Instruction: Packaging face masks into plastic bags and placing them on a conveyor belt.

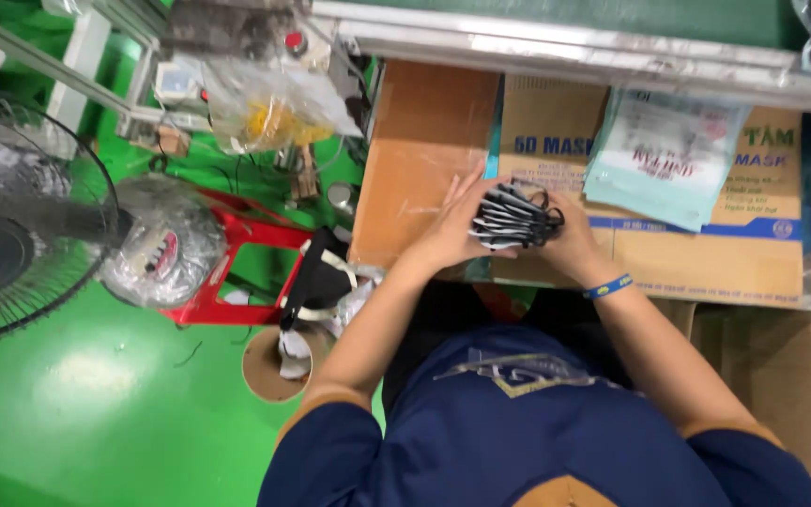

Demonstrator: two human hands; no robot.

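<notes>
A worker's left hand [452, 225] and right hand [570, 239] close around a stack of dark face masks [511, 218], squaring it above cardboard boxes [696, 258]. Bagging would seem to call for the pouches [664, 155] lying just beyond.

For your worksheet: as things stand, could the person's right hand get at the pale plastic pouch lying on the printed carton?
Probably yes. The pale pouch lies uncovered just beyond the right hand, but that hand grips the stack of dark masks with the left hand.
</notes>
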